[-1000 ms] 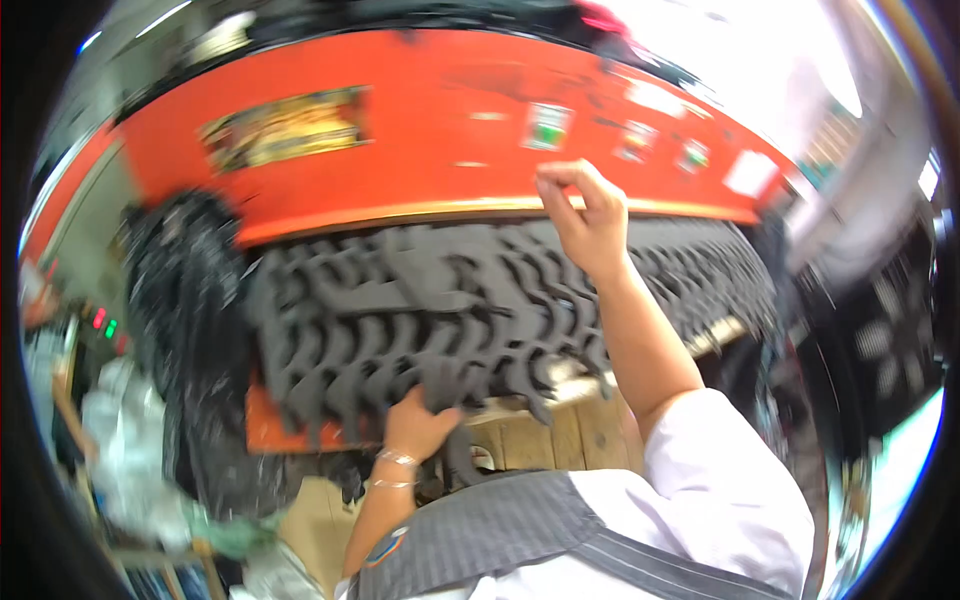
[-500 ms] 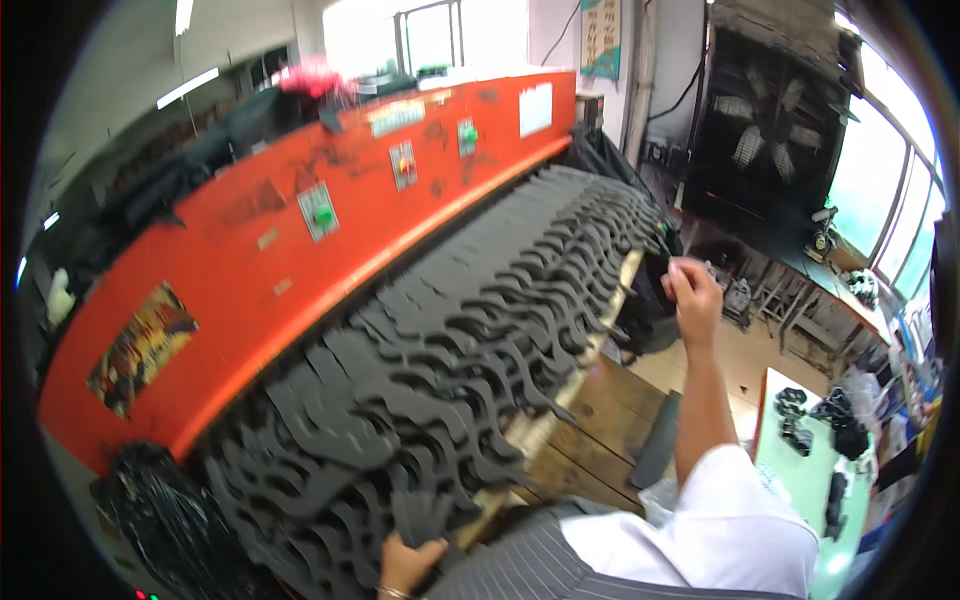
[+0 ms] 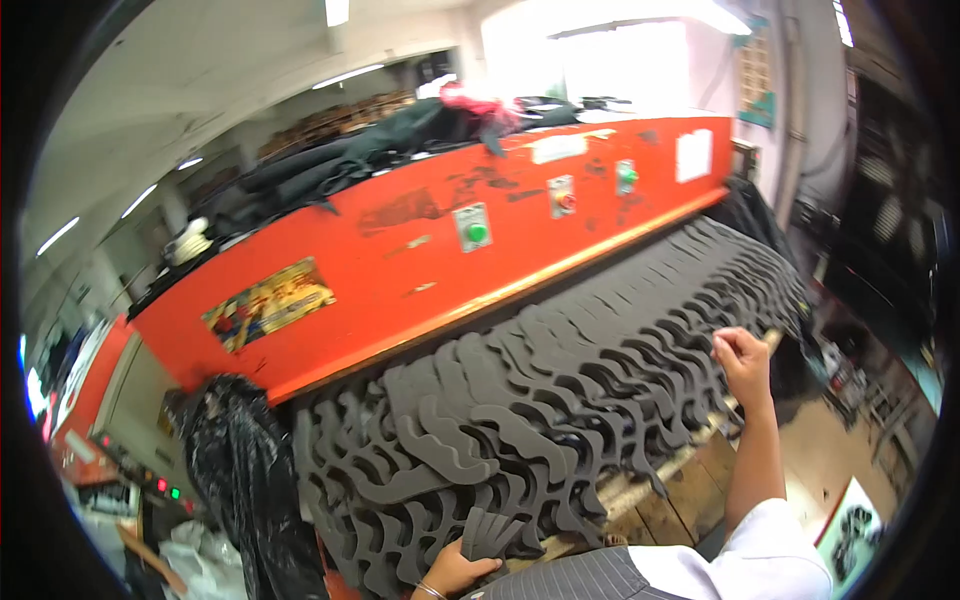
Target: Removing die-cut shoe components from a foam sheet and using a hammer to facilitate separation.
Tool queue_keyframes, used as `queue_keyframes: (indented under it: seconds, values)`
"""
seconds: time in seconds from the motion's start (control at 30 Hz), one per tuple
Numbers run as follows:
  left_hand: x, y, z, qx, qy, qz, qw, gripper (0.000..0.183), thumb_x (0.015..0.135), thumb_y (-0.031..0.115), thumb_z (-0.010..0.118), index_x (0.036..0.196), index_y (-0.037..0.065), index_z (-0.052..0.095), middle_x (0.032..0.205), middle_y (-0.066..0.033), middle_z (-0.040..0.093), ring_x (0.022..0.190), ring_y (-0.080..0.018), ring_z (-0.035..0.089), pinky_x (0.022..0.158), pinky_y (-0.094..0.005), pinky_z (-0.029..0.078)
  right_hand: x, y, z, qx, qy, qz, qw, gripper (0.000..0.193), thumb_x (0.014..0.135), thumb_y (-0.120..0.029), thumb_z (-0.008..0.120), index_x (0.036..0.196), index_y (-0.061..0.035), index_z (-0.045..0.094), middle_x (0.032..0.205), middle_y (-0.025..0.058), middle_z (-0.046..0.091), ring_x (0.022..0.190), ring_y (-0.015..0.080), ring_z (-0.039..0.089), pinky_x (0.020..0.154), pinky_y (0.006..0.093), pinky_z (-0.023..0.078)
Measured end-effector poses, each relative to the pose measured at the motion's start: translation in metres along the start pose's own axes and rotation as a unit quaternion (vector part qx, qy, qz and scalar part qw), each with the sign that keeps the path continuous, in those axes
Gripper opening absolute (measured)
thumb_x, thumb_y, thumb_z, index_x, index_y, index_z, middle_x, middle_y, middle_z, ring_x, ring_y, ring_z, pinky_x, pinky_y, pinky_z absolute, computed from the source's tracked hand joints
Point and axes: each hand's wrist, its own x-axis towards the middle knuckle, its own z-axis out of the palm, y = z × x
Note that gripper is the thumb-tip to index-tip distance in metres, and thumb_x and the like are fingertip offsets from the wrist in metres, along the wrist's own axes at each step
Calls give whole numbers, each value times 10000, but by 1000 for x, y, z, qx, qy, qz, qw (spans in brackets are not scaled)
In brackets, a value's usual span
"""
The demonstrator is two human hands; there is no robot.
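My left hand (image 3: 455, 571), low in the middle, grips a small fanned stack of grey foam strips (image 3: 487, 532). Their upper ends spread out above my fingers. Over the near right part of the cut foam, my right hand (image 3: 745, 358) is raised with its fingers curled closed, and nothing sticks out of it. A long bed of wavy dark grey foam pieces (image 3: 540, 385) stretches in front of me, partly cut apart with curved gaps. A few loose wavy pieces (image 3: 445, 445) lie on top at the near left.
A long red machine beam (image 3: 380, 250) with buttons runs behind the foam. Black plastic sheeting (image 3: 245, 480) hangs at its left, beside a control box (image 3: 150, 440) with lit buttons. Wooden boards (image 3: 655, 515) lie below the bed's near edge. A green table (image 3: 850, 540) stands at lower right.
The view has swung left, so the machine sits further right in it. My right hand has come in over the foam's near edge. My left hand still holds the strips.
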Motion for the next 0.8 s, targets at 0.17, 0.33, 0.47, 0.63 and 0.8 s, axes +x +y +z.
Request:
queue_keyframes:
  seconds: [0.17, 0.33, 0.47, 0.63, 0.8]
  values:
    - [-13, 10, 37, -7, 73, -51, 996, 522, 693, 255, 807, 1096, -26, 631, 975, -106, 695, 908, -183, 643, 844, -302, 488, 38, 26, 2, -26, -136, -58, 989, 65, 842, -42, 635, 857, 20, 648, 662, 18, 603, 603, 55, 526, 553, 223, 424]
    - [2, 20, 64, -72, 160, -67, 982, 514, 654, 174, 848, 1057, -61, 632, 974, -91, 688, 852, -174, 643, 817, -304, 504, 92, 68, -8, -104, -140, -146, 974, 125, 845, -116, 650, 857, 8, 653, 717, 123, 636, 615, 196, 601, 590, 294, 474]
    - [25, 72, 83, -142, 242, -98, 955, 411, 711, 53, 760, 1076, -77, 625, 1024, -94, 660, 873, -221, 607, 813, -309, 481, 142, 92, -26, -109, -51, -155, 981, 132, 853, -113, 644, 886, 14, 657, 777, 140, 665, 654, 192, 636, 628, 294, 492]
    - [34, 94, 83, -56, 227, -52, 971, 528, 741, 125, 722, 1206, -67, 561, 1234, -164, 602, 1123, -295, 552, 989, -337, 393, 128, 133, -91, -57, 130, 33, 989, 152, 871, -138, 642, 897, 9, 674, 677, 21, 647, 619, 49, 557, 573, 221, 440]
    - [74, 94, 76, -14, 167, -69, 983, 545, 727, 138, 727, 1204, -65, 561, 1225, -168, 605, 1119, -304, 552, 979, -338, 397, 68, 210, -145, -224, 175, 133, 949, 198, 839, -205, 640, 879, -15, 674, 684, 122, 658, 629, 199, 644, 606, 315, 488]
